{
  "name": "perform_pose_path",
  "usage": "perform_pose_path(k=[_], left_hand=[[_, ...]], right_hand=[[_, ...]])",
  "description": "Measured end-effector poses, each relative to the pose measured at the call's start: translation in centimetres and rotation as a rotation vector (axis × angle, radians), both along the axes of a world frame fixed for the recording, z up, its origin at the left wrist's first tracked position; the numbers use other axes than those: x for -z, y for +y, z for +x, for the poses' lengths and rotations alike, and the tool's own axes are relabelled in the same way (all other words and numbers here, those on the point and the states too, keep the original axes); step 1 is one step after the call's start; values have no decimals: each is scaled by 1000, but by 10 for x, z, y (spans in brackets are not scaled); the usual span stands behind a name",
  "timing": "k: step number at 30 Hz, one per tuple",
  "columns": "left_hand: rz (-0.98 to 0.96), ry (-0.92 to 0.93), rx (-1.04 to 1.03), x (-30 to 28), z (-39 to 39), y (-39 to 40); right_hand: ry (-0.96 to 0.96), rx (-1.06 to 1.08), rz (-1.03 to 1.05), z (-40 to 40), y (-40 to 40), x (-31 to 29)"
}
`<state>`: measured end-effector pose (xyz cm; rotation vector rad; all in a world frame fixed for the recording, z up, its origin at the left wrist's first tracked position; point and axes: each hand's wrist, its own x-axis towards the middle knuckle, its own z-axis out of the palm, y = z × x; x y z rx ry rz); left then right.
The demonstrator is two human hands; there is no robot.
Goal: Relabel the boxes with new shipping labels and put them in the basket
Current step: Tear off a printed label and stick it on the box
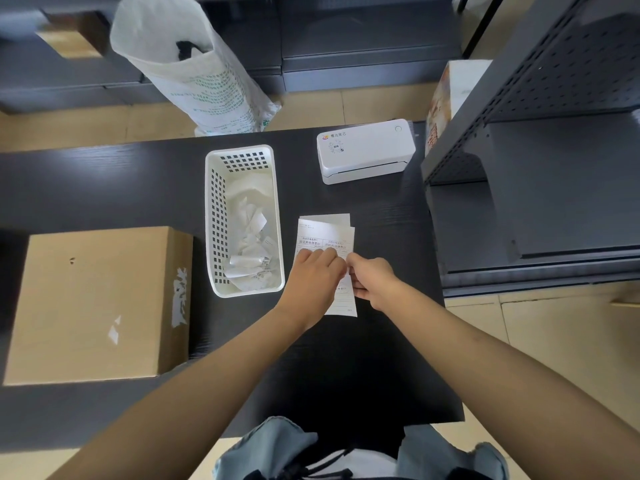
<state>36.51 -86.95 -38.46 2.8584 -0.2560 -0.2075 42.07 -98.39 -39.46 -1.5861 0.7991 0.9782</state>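
- Your left hand (313,277) presses the white printed shipping labels (325,237) flat on the black desk (363,358), frame centre, likely so the backing peels clean.
- Your right hand (372,280) pinches a label edge.
- Brown cardboard box (97,303) sits lower left, unlabelled as far as visible.
- White perforated plastic basket (213,220) between them holds only paper scraps.

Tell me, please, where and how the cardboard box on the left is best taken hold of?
The cardboard box lies flat on the table, too wide for one hand. Probably best to clasp its two long sides, both hands coming from above; its basket-side face and near edge stand free.
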Motion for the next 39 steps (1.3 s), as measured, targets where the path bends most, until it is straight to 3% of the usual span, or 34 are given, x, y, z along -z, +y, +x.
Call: perform_pose_path(k=[7,20,30,39], left_hand=[[-20,-98,32,-2,-5,8],[-164,-119,66,-9,-18,9],[-296,-30,301,-19,-37,27],[-501,23,313,-62,-48,36]], right_hand=[[-1,-19,-13,-3,4,2],[-11,-71,-22,5,-8,5],[-18,2,-51,13,-23,16],[-36,-51,-138,13,-23,26]])
